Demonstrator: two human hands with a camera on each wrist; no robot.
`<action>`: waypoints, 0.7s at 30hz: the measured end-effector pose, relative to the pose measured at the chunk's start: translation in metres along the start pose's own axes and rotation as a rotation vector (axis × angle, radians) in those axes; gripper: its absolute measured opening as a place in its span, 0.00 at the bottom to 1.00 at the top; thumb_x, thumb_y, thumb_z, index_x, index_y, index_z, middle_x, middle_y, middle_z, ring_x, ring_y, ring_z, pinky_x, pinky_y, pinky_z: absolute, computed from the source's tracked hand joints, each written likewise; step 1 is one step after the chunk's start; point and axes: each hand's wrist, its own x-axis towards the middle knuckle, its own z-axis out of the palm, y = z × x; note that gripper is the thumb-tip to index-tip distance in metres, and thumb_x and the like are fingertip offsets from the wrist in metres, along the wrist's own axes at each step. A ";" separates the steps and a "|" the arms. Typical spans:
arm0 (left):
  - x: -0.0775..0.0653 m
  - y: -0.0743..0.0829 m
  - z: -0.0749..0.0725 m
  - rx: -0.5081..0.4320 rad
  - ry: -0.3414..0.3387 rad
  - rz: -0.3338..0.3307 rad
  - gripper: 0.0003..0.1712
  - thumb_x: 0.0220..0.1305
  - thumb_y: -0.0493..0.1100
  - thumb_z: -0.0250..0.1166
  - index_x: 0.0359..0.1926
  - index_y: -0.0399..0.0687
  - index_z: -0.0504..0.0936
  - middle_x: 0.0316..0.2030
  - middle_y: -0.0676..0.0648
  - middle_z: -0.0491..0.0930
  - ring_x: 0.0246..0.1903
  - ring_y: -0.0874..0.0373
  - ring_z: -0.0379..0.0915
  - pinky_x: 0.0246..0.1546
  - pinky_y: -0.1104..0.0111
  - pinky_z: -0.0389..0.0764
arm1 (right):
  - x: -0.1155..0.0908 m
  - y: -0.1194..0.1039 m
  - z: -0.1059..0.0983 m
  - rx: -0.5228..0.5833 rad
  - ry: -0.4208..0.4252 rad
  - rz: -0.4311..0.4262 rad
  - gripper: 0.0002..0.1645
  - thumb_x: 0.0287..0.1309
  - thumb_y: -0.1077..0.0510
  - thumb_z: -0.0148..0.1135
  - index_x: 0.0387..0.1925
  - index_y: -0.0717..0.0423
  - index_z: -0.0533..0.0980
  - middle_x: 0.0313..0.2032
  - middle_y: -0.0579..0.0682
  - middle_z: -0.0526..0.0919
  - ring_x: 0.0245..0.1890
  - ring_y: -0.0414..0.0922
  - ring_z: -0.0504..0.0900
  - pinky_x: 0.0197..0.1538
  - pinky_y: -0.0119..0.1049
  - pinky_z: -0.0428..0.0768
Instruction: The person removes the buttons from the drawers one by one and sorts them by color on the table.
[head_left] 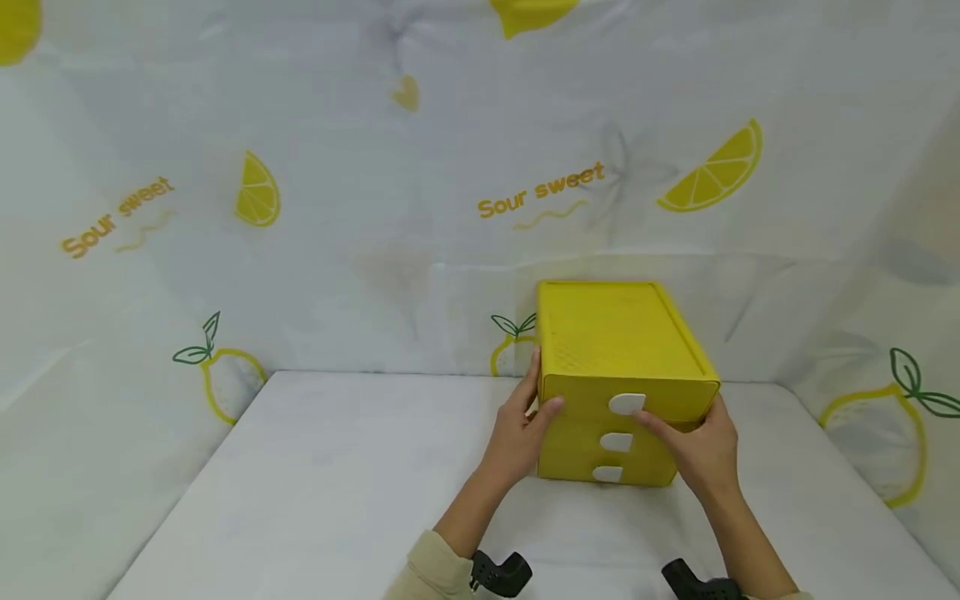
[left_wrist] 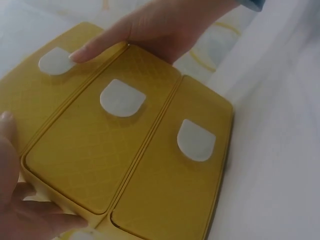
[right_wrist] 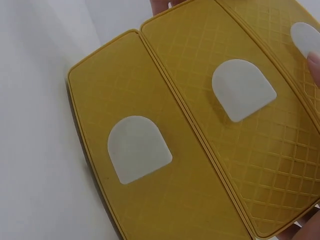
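A yellow three-drawer storage box point(head_left: 618, 333) is seen upright on the white bench point(head_left: 337, 483), right of centre in the head view. It is grasped at its left side by the left hand point(head_left: 523, 427) and at its right by the right hand point(head_left: 703, 446), whose thumb is laid against the top white pull tab point(head_left: 624, 404). Behind, a lemon-printed sheet point(head_left: 337, 275) is spread.

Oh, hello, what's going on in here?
A person has both hands on a small yellow drawer box: the left hand grips one side, the right hand the other. The right thumb is at the edge of the top white tab. All three drawers look closed, and the box appears to rest on the white table.
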 end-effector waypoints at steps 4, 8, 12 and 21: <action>-0.004 -0.004 -0.017 -0.002 0.016 0.010 0.41 0.77 0.56 0.52 0.81 0.69 0.40 0.80 0.58 0.48 0.78 0.52 0.52 0.69 0.51 0.71 | -0.003 -0.007 0.017 0.028 -0.028 -0.014 0.50 0.52 0.52 0.78 0.70 0.56 0.60 0.55 0.52 0.73 0.43 0.29 0.69 0.43 0.12 0.69; -0.009 -0.008 -0.036 0.024 0.036 -0.004 0.41 0.78 0.54 0.53 0.81 0.69 0.40 0.79 0.56 0.50 0.77 0.48 0.55 0.69 0.50 0.72 | -0.005 -0.014 0.035 0.065 -0.054 -0.030 0.52 0.51 0.52 0.78 0.72 0.55 0.59 0.58 0.53 0.73 0.46 0.30 0.69 0.45 0.12 0.69; -0.016 -0.009 -0.053 0.050 0.053 -0.025 0.42 0.77 0.53 0.54 0.80 0.73 0.39 0.80 0.55 0.50 0.76 0.45 0.56 0.68 0.50 0.72 | -0.008 -0.022 0.051 0.097 -0.068 -0.048 0.51 0.50 0.53 0.79 0.71 0.54 0.60 0.57 0.52 0.74 0.47 0.33 0.71 0.47 0.15 0.71; -0.025 -0.011 -0.088 0.056 0.081 -0.049 0.40 0.78 0.51 0.54 0.80 0.72 0.41 0.80 0.55 0.48 0.75 0.43 0.59 0.69 0.50 0.71 | -0.015 -0.037 0.083 0.186 -0.096 -0.086 0.52 0.47 0.54 0.81 0.70 0.54 0.62 0.57 0.52 0.73 0.51 0.41 0.73 0.50 0.23 0.75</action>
